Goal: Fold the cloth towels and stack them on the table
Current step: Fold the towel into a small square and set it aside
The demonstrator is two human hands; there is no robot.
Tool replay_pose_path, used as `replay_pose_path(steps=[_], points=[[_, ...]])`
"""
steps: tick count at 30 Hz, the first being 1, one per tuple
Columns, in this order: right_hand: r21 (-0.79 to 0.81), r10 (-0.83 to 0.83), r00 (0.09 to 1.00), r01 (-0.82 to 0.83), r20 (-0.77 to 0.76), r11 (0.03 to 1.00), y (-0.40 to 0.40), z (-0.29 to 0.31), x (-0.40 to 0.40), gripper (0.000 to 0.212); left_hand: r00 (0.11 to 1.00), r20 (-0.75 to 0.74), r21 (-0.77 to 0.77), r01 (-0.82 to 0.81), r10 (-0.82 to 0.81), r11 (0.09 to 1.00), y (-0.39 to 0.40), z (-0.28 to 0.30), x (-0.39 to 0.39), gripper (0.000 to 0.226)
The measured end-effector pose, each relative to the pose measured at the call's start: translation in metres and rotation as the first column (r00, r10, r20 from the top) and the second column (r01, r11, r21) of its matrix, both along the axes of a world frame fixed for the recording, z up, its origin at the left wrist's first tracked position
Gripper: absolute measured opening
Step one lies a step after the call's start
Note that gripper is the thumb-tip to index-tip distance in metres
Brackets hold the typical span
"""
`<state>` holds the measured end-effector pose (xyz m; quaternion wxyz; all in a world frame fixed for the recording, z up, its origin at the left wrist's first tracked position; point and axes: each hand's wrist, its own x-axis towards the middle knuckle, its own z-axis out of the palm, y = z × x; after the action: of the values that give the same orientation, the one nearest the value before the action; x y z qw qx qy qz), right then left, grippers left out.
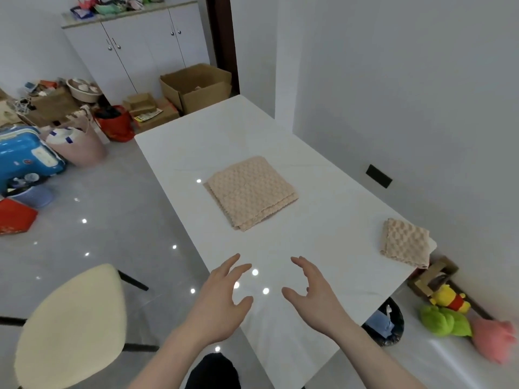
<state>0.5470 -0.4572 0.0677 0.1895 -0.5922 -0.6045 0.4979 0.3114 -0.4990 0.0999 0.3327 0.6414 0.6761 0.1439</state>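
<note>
Both hands, left hand (222,299) and right hand (311,290), hover empty, fingers relaxed; seemingly reaching mid-bench for the half-folded towel (250,192): pinch near corners, align edges.

left hand (222,301): bare, no glove, no ring or band seen on the fingers
right hand (314,296): bare, no glove, no ring seen
left wrist: bare, no watch or strap
right wrist: bare, no watch or strap
left forearm (165,357): bare along all of its visible length, no sleeve edge in frame
right forearm (373,355): bare to the frame edge, no sleeve edge in frame
nails: short as far as can be told; picture too soft for more detail
dark shape (213,372): black, rounded, at bottom edge between the forearms; cannot tell whether it is clothing
</note>
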Motion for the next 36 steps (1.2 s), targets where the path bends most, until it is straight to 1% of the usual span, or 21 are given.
replay_pose_path(steps=[3,5,10,12,14,16,18,22,26,30,32,34,36], points=[[0.027,0.017,1.0,-0.017,0.016,0.999,0.005,0.005,-0.018,0.071,1.0,0.019,-0.002,0.017,-0.017,1.0,0.008,-0.003,-0.025,0.062],[0.048,-0.002,0.999,-0.001,0.048,0.999,0.014,0.007,-0.032,0.071,0.998,0.026,-0.003,0.052,-0.052,0.999,0.022,-0.004,-0.044,0.062],[0.068,-0.16,0.985,0.155,0.066,0.986,0.028,0.008,-0.088,0.072,0.982,0.02,-0.001,0.189,-0.189,0.982,0.068,0.0,-0.11,0.062],[0.075,-0.191,0.98,0.187,0.055,0.98,0.029,0.007,-0.119,0.073,0.976,0.028,0.015,0.215,-0.216,0.976,0.085,0.001,-0.139,0.061],[0.084,-0.21,0.976,0.205,0.055,0.975,0.029,0.006,-0.147,0.074,0.97,0.003,0.025,0.243,-0.244,0.97,0.1,-0.001,-0.165,0.06],[0.078,-0.249,0.968,0.246,0.039,0.966,0.024,0.007,-0.169,0.074,0.959,-0.023,0.015,0.282,-0.282,0.959,0.109,-0.002,-0.185,0.06],[0.065,-0.294,0.956,0.293,0.008,0.954,0.019,0.011,-0.182,0.074,0.951,-0.017,0.015,0.309,-0.309,0.951,0.115,-0.001,-0.198,0.06],[0.082,-0.326,0.945,0.325,0.004,0.942,0.019,0.021,-0.189,0.074,0.959,0.032,0.06,0.28,-0.282,0.958,0.129,0.002,-0.213,0.059],[0.115,-0.359,0.933,0.359,-0.014,0.926,0.033,0.024,-0.191,0.07,0.959,0.04,0.074,0.277,-0.28,0.958,0.133,0.009,-0.225,0.057],[0.08,-0.335,0.942,0.335,-0.015,0.939,0.051,0.016,-0.221,0.071,0.964,-0.001,0.066,0.264,-0.264,0.962,0.144,0.007,-0.254,0.056],[0.07,-0.313,0.949,0.314,-0.029,0.947,0.054,0.012,-0.239,0.073,0.97,0.01,0.055,0.243,-0.244,0.968,0.151,0.004,-0.269,0.055],[0.074,-0.3,0.953,0.301,-0.025,0.951,0.06,0.009,-0.252,0.075,0.966,0.018,0.052,0.258,-0.259,0.965,0.163,0.0,-0.281,0.055],[0.065,-0.325,0.946,0.325,-0.01,0.943,0.068,0.006,-0.26,0.076,0.953,0.018,0.043,0.302,-0.303,0.952,0.18,-0.004,-0.29,0.056]])
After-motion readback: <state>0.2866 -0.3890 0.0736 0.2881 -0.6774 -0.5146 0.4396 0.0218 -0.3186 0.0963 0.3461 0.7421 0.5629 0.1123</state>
